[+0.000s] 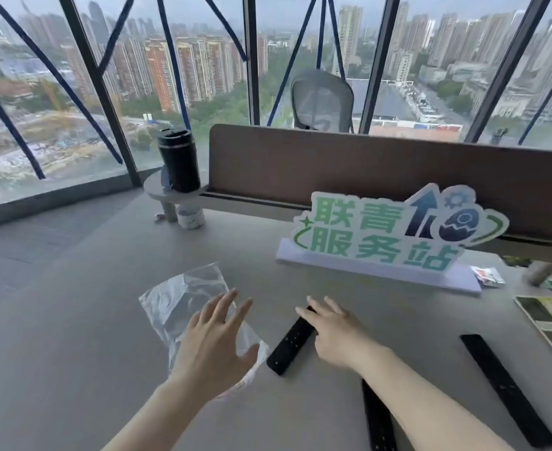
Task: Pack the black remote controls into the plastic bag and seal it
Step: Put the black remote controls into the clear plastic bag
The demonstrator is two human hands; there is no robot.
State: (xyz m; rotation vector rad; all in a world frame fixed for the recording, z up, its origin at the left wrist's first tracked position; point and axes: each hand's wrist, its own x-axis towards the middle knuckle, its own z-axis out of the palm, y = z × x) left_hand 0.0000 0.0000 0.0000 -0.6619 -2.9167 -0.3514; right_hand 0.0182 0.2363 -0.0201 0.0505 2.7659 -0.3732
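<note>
A clear plastic bag (183,301) lies flat on the grey desk, left of centre. My left hand (214,336) hovers over its near end, fingers spread, holding nothing. Just right of the bag lies a black remote control (289,345); my right hand (331,330) rests on its far end, fingers laid over it and not clearly closed around it. A second black remote (377,418) lies partly under my right forearm. A third black remote (507,388) lies further right near the desk's front.
A green-lettered standing sign (388,236) is behind the remotes. A black tumbler (178,161) stands on a small round shelf at the back left. A brown divider panel (365,164) runs along the desk's far edge. A printed card (551,322) and small packets (489,276) lie at the right.
</note>
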